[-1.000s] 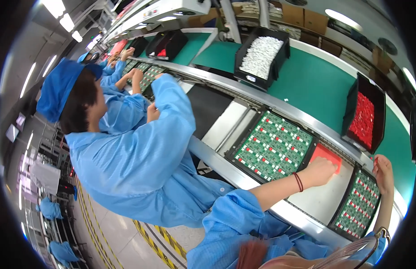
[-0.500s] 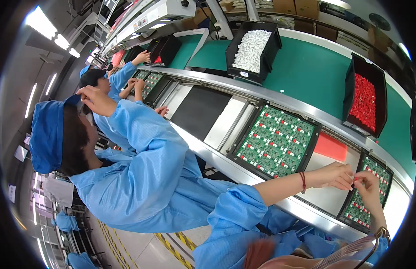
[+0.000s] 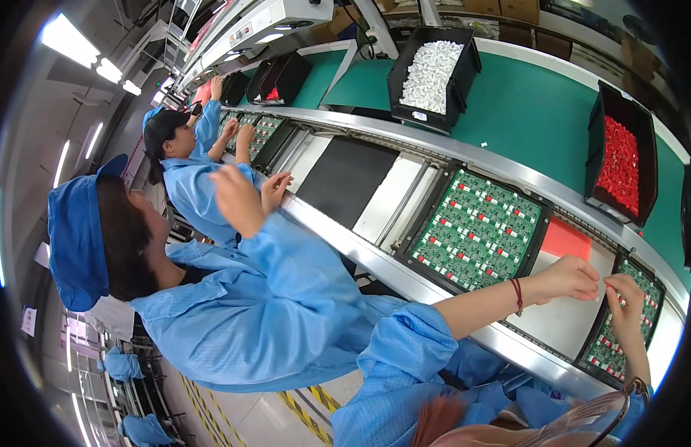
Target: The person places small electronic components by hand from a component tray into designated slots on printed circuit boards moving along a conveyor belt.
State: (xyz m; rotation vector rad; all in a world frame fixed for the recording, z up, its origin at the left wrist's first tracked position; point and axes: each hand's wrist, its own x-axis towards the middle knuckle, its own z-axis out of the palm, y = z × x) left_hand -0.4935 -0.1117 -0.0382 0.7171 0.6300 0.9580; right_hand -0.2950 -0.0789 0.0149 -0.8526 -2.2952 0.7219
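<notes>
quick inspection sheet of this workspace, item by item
surface: green worktop behind a metal rail
work things: left board panel and right board panel, both black-framed; white parts and red parts in separate black bins
clutter: one loose white piece on the worktop; red sheet between the panels
hands: left hand and right hand close together by the right panel; anything pinched is unclear
cables: dark cable near the overhead unit, ends unclear
surroundings: co-workers in blue smocks; striped floor tape
</notes>
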